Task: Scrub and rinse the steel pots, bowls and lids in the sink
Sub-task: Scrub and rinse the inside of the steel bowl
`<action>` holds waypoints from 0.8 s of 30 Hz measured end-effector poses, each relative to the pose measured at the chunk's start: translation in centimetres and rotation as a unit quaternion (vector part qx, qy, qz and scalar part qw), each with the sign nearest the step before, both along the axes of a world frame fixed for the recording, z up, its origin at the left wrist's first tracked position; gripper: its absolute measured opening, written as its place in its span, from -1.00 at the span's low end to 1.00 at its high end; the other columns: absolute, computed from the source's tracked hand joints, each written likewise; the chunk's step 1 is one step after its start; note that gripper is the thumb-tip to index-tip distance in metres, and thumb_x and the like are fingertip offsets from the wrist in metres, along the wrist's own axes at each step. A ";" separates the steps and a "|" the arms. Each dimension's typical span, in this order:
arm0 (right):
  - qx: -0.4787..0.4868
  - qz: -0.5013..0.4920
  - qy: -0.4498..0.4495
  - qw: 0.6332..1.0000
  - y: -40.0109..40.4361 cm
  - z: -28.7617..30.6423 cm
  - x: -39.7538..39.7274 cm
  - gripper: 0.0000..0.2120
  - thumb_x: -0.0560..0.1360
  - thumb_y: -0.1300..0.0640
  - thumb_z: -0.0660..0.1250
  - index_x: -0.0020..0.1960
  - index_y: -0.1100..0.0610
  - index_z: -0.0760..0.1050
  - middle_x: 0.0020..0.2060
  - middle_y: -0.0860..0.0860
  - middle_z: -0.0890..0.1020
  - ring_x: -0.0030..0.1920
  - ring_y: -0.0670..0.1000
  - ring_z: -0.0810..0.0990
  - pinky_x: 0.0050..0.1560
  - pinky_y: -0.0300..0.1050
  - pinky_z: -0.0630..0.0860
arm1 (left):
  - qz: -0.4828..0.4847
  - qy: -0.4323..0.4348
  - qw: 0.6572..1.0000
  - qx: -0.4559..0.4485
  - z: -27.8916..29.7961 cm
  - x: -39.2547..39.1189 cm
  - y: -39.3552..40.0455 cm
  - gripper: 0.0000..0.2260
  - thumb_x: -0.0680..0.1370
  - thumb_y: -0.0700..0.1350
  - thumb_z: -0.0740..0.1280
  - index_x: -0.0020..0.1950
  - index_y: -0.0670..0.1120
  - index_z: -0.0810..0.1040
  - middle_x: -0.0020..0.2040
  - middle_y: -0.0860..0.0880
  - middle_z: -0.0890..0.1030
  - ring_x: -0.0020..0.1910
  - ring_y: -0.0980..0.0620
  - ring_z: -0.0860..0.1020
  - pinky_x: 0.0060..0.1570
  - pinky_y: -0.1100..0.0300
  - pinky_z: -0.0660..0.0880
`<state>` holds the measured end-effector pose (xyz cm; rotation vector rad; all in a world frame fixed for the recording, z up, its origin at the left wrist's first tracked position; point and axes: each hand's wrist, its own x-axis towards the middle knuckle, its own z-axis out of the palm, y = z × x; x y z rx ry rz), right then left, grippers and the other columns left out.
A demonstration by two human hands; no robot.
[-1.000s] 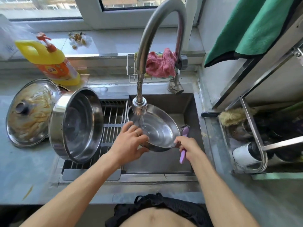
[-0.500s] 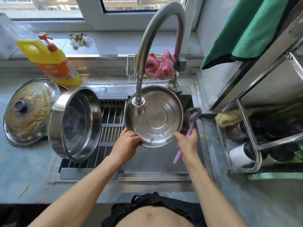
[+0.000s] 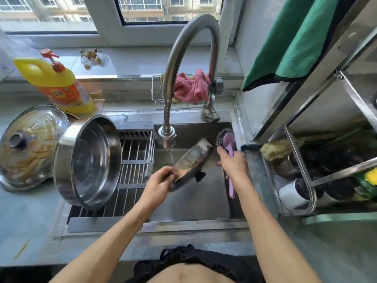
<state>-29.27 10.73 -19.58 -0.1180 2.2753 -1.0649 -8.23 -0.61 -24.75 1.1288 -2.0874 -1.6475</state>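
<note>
- Steel, thin and wet: head view, the lid tilted on edge over the sink, under the faucet, whose stream lands just above my left grip.
- My left hand pinches the lid's lower rim, fingers curled round the edge; the lid rises up and to the right from that grip, its dark knob facing down beside my fingers.
- Handling, as I judge it: light and stiff, but slick with water; the rim is the sure hold, and the knob would serve as a second.
- My right hand is clenched round the handle of the purple scrub brush; its dark scouring head sits past my knuckles, just beside the lid's upper edge. Whether it touches I cannot tell.
- Both forearms reach forward over the sink's front edge, the left wrist turned inward, the right nearly straight.
- Left of my left grip, a steel pot lies on its side on the drain rack; farther left, a soiled lid rests on the counter.
</note>
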 end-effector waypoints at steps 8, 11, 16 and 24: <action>0.113 0.123 0.069 0.984 -0.8 -1.6 -0.4 -0.44 0.54 -0.24 0.05 -0.03 0.21 0.58 -0.13 0.14 0.70 -0.16 0.20 0.64 -0.18 -0.03 0.58 | 0.385 0.114 0.830 0.387 -0.9 -1.9 -2.9 -0.77 0.59 -0.35 0.18 -0.18 -0.13 0.50 -0.26 -0.06 0.54 -0.30 0.06 0.55 0.15 -0.07 0.61; 0.190 0.201 0.151 0.949 -1.8 -0.6 -1.5 -0.51 0.61 -0.15 0.09 0.16 0.24 0.54 0.09 0.23 0.62 0.10 0.26 0.58 0.04 0.04 0.51 | 0.409 0.088 0.827 0.376 -0.6 -1.6 -4.5 -0.82 0.48 -0.35 0.20 -0.23 -0.15 0.52 -0.21 -0.14 0.60 -0.12 -0.11 0.61 0.21 -0.34 0.51; 0.247 0.268 0.187 0.912 -5.7 1.0 -3.5 -0.61 0.65 -0.02 0.12 0.32 0.25 0.38 0.21 0.21 0.55 0.19 0.25 0.55 -0.09 0.00 0.40 | 0.384 0.101 0.833 0.386 1.4 -2.1 -6.2 -0.79 0.26 -0.24 0.23 -0.15 -0.12 0.53 0.01 -0.22 0.62 0.09 -0.25 0.65 0.18 -0.39 0.48; 0.228 0.282 0.225 0.904 -10.9 1.7 -6.0 -0.70 0.63 0.14 0.13 0.34 0.18 0.35 0.15 0.14 0.59 0.14 0.21 0.59 -0.12 -0.04 0.42 | 0.385 0.077 0.826 0.404 -0.5 -2.5 -8.2 -0.56 0.07 -0.21 0.28 -0.06 -0.08 0.55 0.03 -0.14 0.56 0.00 -0.13 0.57 0.25 -0.26 0.44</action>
